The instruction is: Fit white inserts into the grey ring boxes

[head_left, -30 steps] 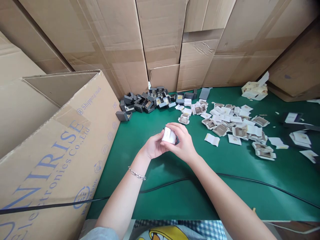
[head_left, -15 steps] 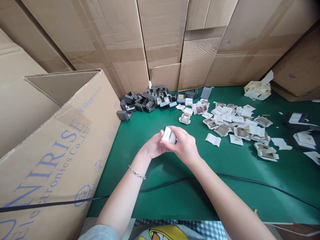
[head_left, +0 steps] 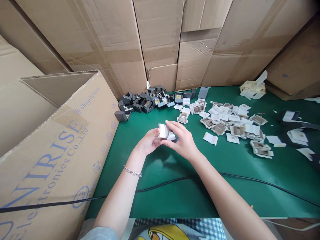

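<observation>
In the head view, my left hand (head_left: 149, 141) is closed on a small white paper box (head_left: 163, 131), its thumb pressed against the near side. My right hand (head_left: 183, 140) curves round the other side, thumb below and fingers above, closed on the same bundle. Between the fingers shows a second white piece (head_left: 171, 136) with a dark edge under it; how the two join is hidden. Both hands are above the green table (head_left: 172, 200). Ahead lies a heap of small dark grey boxes (head_left: 143, 101), several open.
A pile of white papers and opened paper trays (head_left: 232, 121) spreads to the right. A large carton (head_left: 62, 143) stands at left, more cartons (head_left: 160, 40) form the back wall. A black cable (head_left: 165, 183) crosses the front. A tissue pack (head_left: 253, 89) sits back right.
The white box has tilted more upright in my left hand. My right fingers have loosened and spread a little, exposing the second white piece. The whole view has shifted slightly.
</observation>
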A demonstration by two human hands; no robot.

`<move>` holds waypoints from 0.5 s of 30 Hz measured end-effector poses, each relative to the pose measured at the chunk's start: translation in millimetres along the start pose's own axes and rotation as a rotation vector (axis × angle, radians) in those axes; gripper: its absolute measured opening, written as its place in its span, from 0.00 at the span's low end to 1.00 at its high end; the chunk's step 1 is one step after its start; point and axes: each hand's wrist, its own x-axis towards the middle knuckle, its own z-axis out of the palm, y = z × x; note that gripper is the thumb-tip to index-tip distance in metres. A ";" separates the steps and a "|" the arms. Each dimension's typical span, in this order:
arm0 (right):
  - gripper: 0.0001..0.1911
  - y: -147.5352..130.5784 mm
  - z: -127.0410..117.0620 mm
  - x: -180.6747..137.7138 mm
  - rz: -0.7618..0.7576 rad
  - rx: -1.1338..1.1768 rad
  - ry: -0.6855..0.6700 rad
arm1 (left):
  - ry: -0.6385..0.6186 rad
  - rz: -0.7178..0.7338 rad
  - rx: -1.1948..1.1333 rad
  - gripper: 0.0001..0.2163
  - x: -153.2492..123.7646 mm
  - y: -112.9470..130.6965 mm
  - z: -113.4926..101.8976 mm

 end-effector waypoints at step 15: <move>0.23 -6.3 -2.5 0.1 -0.056 -0.024 -0.003 | 0.010 -0.161 -0.223 0.18 -0.1 -7.8 -0.2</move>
